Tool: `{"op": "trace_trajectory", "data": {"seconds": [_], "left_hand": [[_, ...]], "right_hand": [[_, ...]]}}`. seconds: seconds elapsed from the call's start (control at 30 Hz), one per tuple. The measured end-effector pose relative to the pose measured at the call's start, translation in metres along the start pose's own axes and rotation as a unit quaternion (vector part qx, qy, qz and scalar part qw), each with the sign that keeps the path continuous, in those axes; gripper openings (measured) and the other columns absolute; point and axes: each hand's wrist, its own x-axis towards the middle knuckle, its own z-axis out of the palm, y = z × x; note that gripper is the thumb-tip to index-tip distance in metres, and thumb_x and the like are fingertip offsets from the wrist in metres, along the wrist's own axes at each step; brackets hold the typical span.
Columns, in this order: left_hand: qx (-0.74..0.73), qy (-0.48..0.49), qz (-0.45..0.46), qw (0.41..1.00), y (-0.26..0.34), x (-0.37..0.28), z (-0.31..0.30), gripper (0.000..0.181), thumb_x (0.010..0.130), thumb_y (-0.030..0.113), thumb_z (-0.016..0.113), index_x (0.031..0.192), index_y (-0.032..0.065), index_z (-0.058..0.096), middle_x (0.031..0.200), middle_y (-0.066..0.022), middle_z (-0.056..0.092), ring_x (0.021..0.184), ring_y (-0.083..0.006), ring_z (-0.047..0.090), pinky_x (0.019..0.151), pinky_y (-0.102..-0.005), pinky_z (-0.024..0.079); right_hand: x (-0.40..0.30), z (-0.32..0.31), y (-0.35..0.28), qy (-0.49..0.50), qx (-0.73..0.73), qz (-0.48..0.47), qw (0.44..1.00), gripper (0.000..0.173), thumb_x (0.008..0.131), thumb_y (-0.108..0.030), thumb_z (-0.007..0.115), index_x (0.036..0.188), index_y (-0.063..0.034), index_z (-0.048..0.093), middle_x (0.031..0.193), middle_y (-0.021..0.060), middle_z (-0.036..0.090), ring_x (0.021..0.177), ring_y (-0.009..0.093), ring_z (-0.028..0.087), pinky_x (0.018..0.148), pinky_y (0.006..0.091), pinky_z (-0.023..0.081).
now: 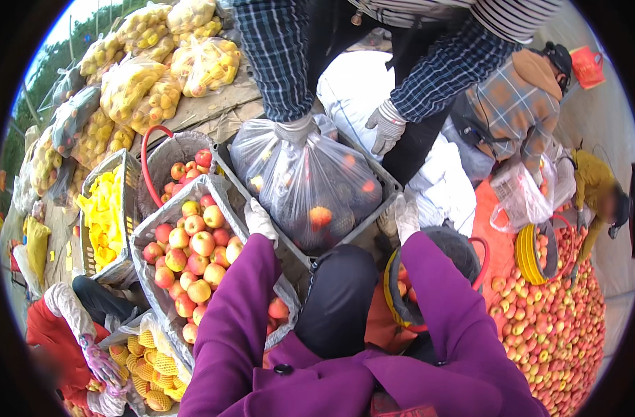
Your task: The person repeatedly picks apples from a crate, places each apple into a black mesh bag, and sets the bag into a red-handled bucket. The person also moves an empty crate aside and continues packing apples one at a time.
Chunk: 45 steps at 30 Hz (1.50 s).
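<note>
Before me, a clear plastic bag of netted apples (317, 193) sits in a grey plastic crate (291, 242). My left hand (260, 221), in a pale glove, is at the crate's left side. My right hand (406, 213), gloved too, is at its right corner; whether either one grips the rim cannot be told. Across the crate a person in plaid sleeves holds the bag's gathered neck in one gloved hand (296, 130); their other hand (387, 126) hangs free. A lined crate of red and yellow apples (197, 255) stands left of my left hand.
Buckets with red handles (179, 143) (455, 255) flank the crate. A crate of yellow foam nets (104, 219) and bagged apples (135, 88) lie left. White sacks (356, 88) lie behind. A large apple heap (547, 323) covers the right. Co-workers bend at both sides.
</note>
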Motion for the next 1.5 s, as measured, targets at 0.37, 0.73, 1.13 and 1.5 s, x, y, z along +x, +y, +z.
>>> {"op": "trace_trajectory", "data": {"seconds": [0.37,0.73,1.13,1.5], "left_hand": [[0.073,0.085,0.015,0.994,-0.007,-0.006,0.006,0.044,0.097,0.035,0.041,0.111,-0.0032,0.058,0.099,-0.021,0.064,0.089,-0.0339,0.06,0.081,-0.036,0.045],[-0.081,0.039,0.001,0.996,-0.029,0.006,0.013,0.048,0.098,0.036,0.038,0.116,-0.0048,0.054,0.107,-0.0191,0.062,0.097,-0.0297,0.058,0.088,-0.0336,0.042],[-0.086,-0.001,0.0,0.996,-0.045,0.011,0.001,0.052,0.097,0.04,0.037,0.12,-0.0041,0.053,0.112,-0.0171,0.061,0.102,-0.0279,0.057,0.092,-0.0343,0.042],[0.066,0.02,0.045,0.997,-0.009,-0.011,0.011,0.053,0.098,0.039,0.034,0.124,-0.005,0.049,0.121,-0.0203,0.056,0.114,-0.0313,0.052,0.098,-0.0329,0.037]], "right_hand": [[0.01,0.061,0.029,0.108,-0.108,0.029,0.988,0.052,0.096,-0.027,0.04,0.128,0.0141,0.035,0.13,0.0322,0.042,0.124,0.04,0.039,0.106,0.038,0.027],[0.008,0.058,0.014,0.109,-0.096,0.015,0.989,0.047,0.097,-0.021,0.038,0.132,0.0104,0.031,0.129,0.0286,0.044,0.122,0.037,0.041,0.103,0.0356,0.031],[0.019,0.066,0.066,0.044,0.114,0.044,0.992,0.052,0.097,-0.034,0.044,0.136,-0.0018,0.034,0.125,0.0151,0.053,0.113,0.026,0.05,0.095,0.0321,0.037],[0.036,0.059,0.116,0.136,0.104,0.103,0.98,0.04,0.093,-0.027,0.05,0.122,0.0001,0.047,0.111,0.0198,0.057,0.1,0.028,0.056,0.08,0.0361,0.046]]}}
